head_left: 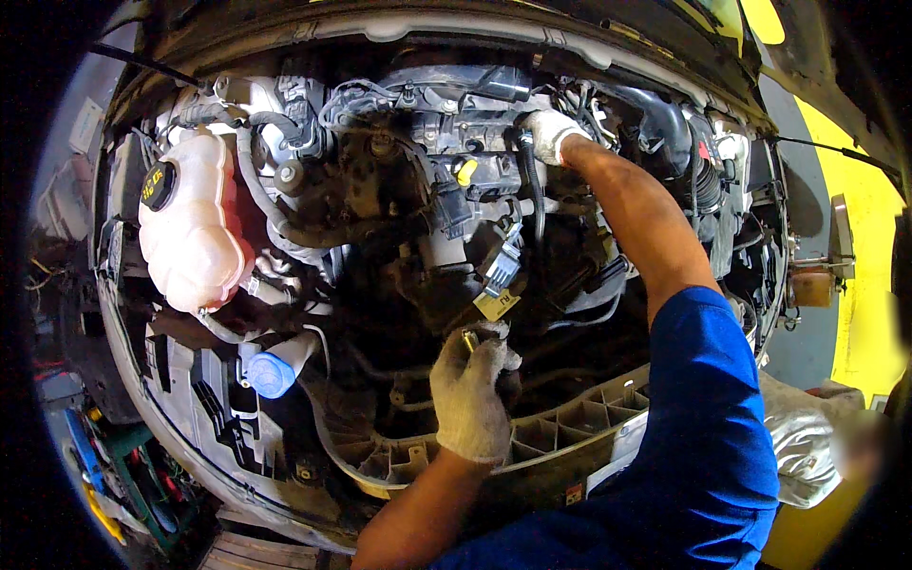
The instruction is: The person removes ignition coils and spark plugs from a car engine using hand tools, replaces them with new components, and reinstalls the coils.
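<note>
My left hand [472,394], in a pale work glove, is closed in front of the engine. A small brass-coloured cylindrical piece [469,340] shows between its thumb and fingers; its exact kind is too small to tell. Just beyond the fingertips are a yellowish label tag [496,304] and a grey metal connector-like part [503,261]. My right hand [553,136], gloved too, reaches to the back of the engine [480,133], beside the upper end of a black hose [532,180]. Its fingers point down among the parts and are mostly hidden, so what they grip does not show.
A translucent coolant tank [195,223] with a black cap [158,185] stands at the left. Below it is a blue reservoir cap [271,375]. The ribbed front crossmember [560,423] runs along the near side. Hoses and wiring crowd the bay, and the raised hood [456,28] hangs overhead.
</note>
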`<state>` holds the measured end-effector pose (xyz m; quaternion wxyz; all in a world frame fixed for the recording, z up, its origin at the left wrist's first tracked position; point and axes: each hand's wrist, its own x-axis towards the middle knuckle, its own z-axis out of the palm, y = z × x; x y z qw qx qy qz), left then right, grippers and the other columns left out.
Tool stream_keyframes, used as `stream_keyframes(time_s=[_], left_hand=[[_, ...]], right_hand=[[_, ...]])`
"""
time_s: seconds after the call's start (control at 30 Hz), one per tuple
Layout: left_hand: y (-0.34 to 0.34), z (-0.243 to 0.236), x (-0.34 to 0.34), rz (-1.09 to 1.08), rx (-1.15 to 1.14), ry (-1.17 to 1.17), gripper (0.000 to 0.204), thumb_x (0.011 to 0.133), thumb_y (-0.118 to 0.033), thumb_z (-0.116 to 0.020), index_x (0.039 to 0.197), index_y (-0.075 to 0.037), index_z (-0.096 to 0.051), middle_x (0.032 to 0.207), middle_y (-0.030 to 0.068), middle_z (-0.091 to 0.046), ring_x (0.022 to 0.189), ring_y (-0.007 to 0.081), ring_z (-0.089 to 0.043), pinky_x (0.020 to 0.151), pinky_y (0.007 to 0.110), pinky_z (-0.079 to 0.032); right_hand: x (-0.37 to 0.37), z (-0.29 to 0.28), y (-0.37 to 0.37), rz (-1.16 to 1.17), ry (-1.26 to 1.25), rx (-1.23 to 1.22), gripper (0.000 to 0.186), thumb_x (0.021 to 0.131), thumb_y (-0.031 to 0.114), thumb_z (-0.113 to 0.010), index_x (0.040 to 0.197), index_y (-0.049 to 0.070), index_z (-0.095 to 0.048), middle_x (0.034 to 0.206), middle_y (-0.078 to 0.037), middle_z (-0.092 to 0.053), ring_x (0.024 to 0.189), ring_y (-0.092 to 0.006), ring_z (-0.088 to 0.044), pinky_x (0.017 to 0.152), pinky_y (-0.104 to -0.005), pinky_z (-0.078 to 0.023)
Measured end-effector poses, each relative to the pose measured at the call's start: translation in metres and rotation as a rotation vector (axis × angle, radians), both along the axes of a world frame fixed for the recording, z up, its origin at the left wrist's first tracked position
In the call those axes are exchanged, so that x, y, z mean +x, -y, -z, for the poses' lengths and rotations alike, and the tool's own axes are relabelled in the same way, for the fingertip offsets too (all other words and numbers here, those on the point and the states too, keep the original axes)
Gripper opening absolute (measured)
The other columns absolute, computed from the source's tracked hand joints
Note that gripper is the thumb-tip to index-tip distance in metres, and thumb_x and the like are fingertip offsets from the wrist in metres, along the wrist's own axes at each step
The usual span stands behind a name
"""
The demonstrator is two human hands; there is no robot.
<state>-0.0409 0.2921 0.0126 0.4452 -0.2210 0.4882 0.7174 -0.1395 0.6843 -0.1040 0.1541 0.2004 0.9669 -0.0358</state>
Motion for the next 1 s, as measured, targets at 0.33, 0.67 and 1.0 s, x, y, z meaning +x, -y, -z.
stream_keyframes(time_s=[0.33,0.67,1.0], left_hand=[[0.0,0.0,0.002,-0.001,0.009,0.012,0.019,0.082,-0.012,-0.065,0.1,-0.007,-0.066,0.072,-0.0008,-0.059,0.056,0.0087,-0.051,0.049,0.02,-0.039],[-0.001,-0.005,0.0,0.026,-0.031,0.024,0.02,0.081,-0.014,-0.065,0.099,-0.009,-0.066,0.072,-0.0014,-0.057,0.058,0.009,-0.051,0.049,0.022,-0.038],[0.002,0.003,0.003,0.028,0.019,0.012,0.02,0.084,-0.017,-0.067,0.102,-0.009,-0.067,0.075,0.0004,-0.062,0.061,0.0094,-0.055,0.052,0.022,-0.04]], right_hand=[[0.0,0.017,-0.018,-0.076,0.012,0.015,0.031,0.079,0.012,-0.06,0.107,0.008,-0.074,0.111,-0.021,-0.071,0.105,-0.0383,-0.068,0.089,-0.0426,-0.055],[-0.001,0.01,-0.015,-0.061,0.025,-0.019,0.032,0.082,0.015,-0.06,0.111,0.009,-0.073,0.108,-0.022,-0.071,0.105,-0.039,-0.067,0.089,-0.0427,-0.053],[0.0,0.018,-0.025,-0.096,0.015,-0.039,0.036,0.076,0.005,-0.06,0.11,0.008,-0.072,0.109,-0.021,-0.071,0.104,-0.0384,-0.068,0.088,-0.043,-0.054]])
